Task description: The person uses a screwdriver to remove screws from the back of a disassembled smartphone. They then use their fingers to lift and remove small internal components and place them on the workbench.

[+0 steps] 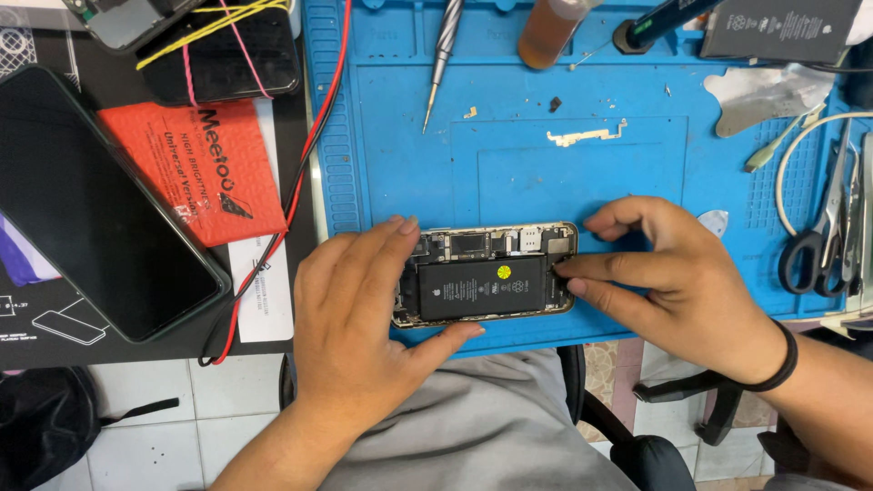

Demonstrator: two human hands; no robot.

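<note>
An opened phone body (491, 238) with a gold frame lies on a blue work mat (564, 173), near its front edge. A black battery (482, 287) fills its middle, and circuit boards show above it. My left hand (359, 318) clasps the phone's left end, fingers over the top edge and thumb under the bottom edge. My right hand (677, 277) is at the phone's right end, with index finger and thumb pinched at the battery's right edge.
A dark phone (91, 209) and a red padded pouch (195, 168) lie at left, crossed by red and black wires (305, 150). On the mat: a screwdriver (441, 59), an amber bottle (550, 32), a flex part (587, 136), scissors (818, 245), another battery (782, 27).
</note>
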